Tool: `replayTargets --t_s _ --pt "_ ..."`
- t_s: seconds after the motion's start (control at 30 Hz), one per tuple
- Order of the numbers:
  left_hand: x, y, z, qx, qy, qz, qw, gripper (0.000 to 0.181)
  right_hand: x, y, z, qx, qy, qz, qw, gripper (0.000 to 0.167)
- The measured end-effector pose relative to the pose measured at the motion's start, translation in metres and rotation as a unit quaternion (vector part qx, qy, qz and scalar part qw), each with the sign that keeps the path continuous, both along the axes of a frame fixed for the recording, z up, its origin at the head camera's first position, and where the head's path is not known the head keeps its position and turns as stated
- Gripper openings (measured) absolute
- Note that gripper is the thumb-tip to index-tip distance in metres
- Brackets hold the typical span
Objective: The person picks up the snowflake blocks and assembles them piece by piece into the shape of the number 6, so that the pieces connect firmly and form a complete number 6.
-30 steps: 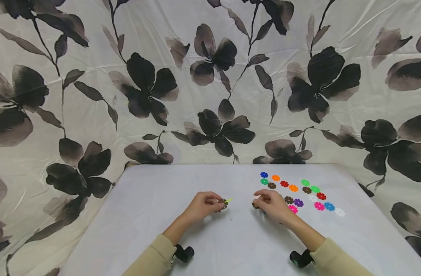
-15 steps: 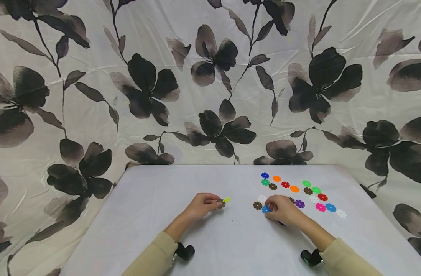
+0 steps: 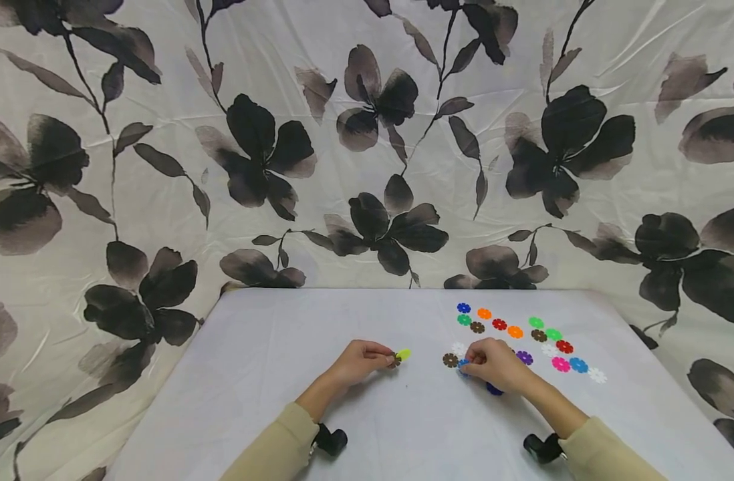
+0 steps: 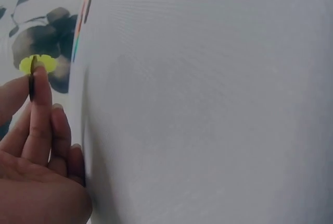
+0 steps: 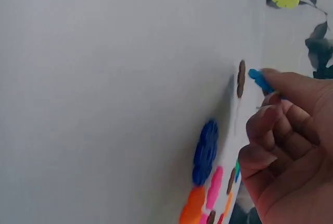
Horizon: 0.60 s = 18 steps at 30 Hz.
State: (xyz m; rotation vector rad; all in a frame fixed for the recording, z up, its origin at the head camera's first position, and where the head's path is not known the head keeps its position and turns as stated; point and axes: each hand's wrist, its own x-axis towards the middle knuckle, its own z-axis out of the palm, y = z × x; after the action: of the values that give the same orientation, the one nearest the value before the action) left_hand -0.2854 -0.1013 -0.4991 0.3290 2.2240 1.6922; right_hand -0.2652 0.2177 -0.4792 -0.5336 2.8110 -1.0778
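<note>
Right hand (image 3: 497, 365) pinches blue disc (image 5: 260, 81) just right of loose brown disc (image 3: 450, 361); left hand (image 3: 361, 361), left of loose brown disc, pinches dark disc (image 4: 31, 87) with yellow disc (image 3: 405, 355) crosswise. We judge step as pickup; next move calls for steady grip.

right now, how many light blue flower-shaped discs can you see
2 visible. One light blue flower-shaped disc is pinched in the right hand; the other light blue disc lies on the table, just right of a pink disc. Others may be hidden beneath that hand.
</note>
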Motion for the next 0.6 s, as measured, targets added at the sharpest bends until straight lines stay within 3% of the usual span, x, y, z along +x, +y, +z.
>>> replayTargets --t_s 0.13,0.3,0.43,0.6 --pt "0.000 0.005 -0.001 0.013 -0.005 0.004 0.9999 0.024 0.000 -0.011 0.002 -0.091 -0.050 0.026 0.9942 0.014" --pt "0.001 0.007 -0.002 0.022 -0.009 0.003 0.9997 0.023 -0.003 -0.031 0.003 -0.193 -0.132 0.026 0.9720 0.023" --pt "0.001 0.007 -0.002 0.014 -0.011 0.003 0.9998 0.023 -0.004 -0.042 0.002 -0.234 -0.157 0.012 0.9593 0.029" --pt "0.000 0.008 -0.002 0.019 -0.017 0.005 0.9997 0.022 -0.006 -0.051 -0.001 -0.251 -0.164 0.006 0.9539 0.029"
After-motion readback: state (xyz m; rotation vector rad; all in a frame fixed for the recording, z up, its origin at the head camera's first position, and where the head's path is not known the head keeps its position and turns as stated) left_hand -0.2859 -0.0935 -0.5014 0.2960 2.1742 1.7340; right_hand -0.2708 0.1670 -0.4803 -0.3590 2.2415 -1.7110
